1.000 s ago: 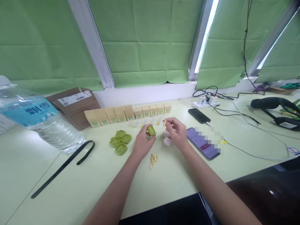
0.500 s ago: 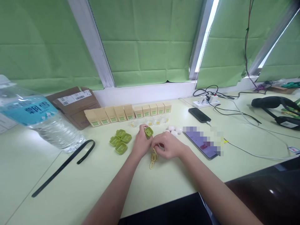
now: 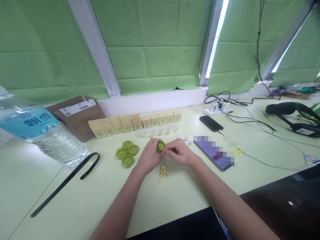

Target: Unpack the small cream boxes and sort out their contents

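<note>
My left hand (image 3: 150,156) is closed around a small olive-green silicone case (image 3: 160,146), its hollow side facing me. My right hand (image 3: 180,152) pinches thumb and fingers together at the right edge of that case; whatever lies between the fingertips is too small to make out. Below both hands, a little pile of pale yellow loops (image 3: 163,173) rests on the table. Several matching green cases (image 3: 128,161) stand in a cluster left of my left hand. Beyond my right hand sit white rounded pieces (image 3: 189,140), partly hidden by it.
A row of small kraft boxes (image 3: 128,124) stands at the back, with clear round pieces (image 3: 158,132) before it. Water bottle (image 3: 50,133), black strap (image 3: 63,183) and cardboard box (image 3: 77,116) are leftward. Two phones (image 3: 211,123), a power strip (image 3: 218,110) and a headset (image 3: 292,116) lie rightward.
My right hand has lifted away from the yellow loops to the rim of the green case. The case has turned slightly in my left hand. The view has shifted a little.
</note>
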Tool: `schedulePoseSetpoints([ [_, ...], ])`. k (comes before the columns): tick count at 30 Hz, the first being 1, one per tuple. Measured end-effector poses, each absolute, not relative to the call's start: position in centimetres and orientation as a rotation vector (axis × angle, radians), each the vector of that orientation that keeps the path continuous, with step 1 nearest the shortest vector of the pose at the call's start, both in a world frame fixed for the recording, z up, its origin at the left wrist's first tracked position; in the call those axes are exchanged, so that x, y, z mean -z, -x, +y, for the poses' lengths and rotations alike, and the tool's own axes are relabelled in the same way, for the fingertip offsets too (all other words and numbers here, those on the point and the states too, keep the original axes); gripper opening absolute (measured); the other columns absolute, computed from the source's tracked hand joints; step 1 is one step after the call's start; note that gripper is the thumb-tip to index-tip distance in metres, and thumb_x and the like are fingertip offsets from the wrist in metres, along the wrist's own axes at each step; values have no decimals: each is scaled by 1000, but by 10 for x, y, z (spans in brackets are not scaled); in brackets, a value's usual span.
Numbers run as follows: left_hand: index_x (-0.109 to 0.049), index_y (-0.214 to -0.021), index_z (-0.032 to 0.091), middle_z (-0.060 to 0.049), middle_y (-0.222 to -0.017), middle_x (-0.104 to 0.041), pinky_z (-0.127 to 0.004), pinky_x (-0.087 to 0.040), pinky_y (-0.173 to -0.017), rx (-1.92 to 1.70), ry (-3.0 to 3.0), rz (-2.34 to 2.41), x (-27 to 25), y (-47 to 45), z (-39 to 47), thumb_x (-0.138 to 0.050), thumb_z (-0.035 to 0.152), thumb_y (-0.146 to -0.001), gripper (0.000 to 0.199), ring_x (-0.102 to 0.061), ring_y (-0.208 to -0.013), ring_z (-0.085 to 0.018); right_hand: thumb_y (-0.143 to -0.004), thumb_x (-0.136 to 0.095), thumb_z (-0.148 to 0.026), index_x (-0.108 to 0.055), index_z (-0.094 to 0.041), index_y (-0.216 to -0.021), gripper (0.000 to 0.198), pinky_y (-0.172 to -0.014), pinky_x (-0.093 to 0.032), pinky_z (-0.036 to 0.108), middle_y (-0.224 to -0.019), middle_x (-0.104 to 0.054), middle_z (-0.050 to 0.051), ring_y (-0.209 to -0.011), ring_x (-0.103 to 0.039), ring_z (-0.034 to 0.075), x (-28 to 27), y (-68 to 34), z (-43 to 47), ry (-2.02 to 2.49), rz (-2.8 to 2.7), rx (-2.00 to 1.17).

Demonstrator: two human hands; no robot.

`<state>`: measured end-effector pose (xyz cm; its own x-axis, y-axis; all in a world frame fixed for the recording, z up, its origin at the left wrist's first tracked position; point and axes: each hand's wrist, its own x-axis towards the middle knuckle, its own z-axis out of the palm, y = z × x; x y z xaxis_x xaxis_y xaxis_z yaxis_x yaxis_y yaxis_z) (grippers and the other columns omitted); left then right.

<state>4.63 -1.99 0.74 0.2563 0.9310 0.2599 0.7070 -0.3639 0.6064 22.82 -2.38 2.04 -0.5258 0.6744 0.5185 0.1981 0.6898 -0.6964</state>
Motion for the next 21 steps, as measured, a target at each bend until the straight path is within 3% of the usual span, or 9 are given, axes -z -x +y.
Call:
schedulePoseSetpoints([
  [5, -65, -102, 21, -11, -104, -67, -39, -47, -85, -551, -2346, 1582, -26, -33, -21, -60, 42, -82, 30, -62, -102, -29, -77, -51, -14, -71, -16, -74, 20, -49, -31, 21, -52, -51, -4, -46, -41, 9, -22, -228, -22, 673, -2052, -740],
  [8, -68, -93, 21, -10, -94, -68, -37, -46, -79, -315, -2429, 1685, -40, -21, -29, -62, 42, -79, 26, -63, -96, -31, -76, -51, -13, -71, -16, -75, 21, -49, -32, 21, -52, -52, -4, -47, -42, 9, -23, -227, -23, 665, -2056, -734],
  [16, -69, -95, 15, -15, -102, -66, -40, -46, -78, 154, -2580, 1963, -61, 8, -62, -60, 25, -79, 21, -62, -96, -33, -76, -51, -13, -73, -15, -76, 22, -51, -34, 21, -51, -52, -5, -46, -42, 9, -23, -227, -24, 634, -2071, -704],
  [21, -66, -99, 17, -14, -101, -64, -39, -45, -78, 144, -2614, 1984, -68, 1, -70, -58, 29, -85, 20, -62, -95, -31, -76, -51, -13, -73, -16, -75, 22, -50, -33, 21, -50, -51, -5, -46, -41, 9, -23, -227, -24, 636, -2072, -713],
])
